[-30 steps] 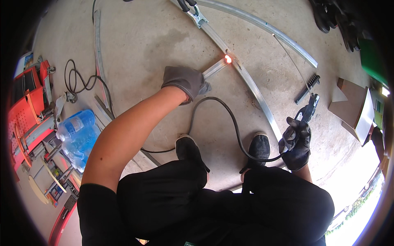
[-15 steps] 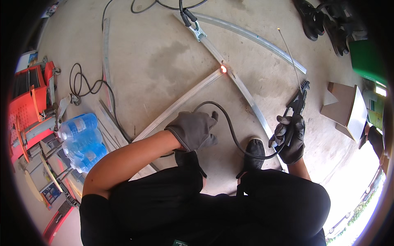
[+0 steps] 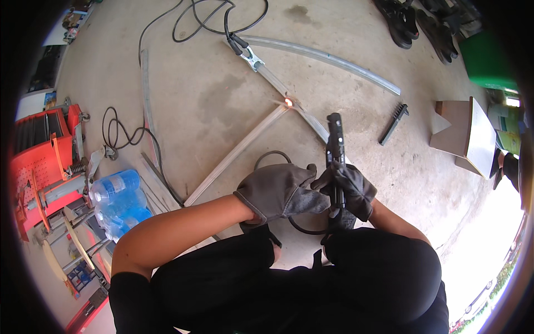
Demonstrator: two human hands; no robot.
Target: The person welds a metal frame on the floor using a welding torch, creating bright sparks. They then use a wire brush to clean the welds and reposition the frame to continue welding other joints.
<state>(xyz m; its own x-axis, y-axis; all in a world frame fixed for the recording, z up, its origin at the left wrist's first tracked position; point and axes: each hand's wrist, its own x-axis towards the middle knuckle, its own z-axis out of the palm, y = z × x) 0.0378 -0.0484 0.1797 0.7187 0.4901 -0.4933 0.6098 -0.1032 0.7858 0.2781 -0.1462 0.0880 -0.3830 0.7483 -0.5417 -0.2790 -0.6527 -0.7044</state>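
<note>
In a grey glove, my right hand grips a black welding electrode holder, now upright before my right knee. No rod can be made out in its jaws. My left hand, gloved too, reaches toward the holder's grip, fingers apart, with nothing visible in it; whether it touches my other hand I cannot tell. Beyond them a glowing orange spot marks where a slanting metal tube meets another metal tube. A ground clamp bites the far end of that second tube.
A black wire brush lies to the right. Another metal bar curves across the far floor. Black cable loops at left, near blue-tinted bottles and a red tool cart. A cardboard box stands at right; shoes lie beyond.
My right hand has brought the electrode holder leftward, close to my left hand, uncovering the wire brush. The long thin rod no longer shows. My left hand has shifted right; the glow looks smaller.
</note>
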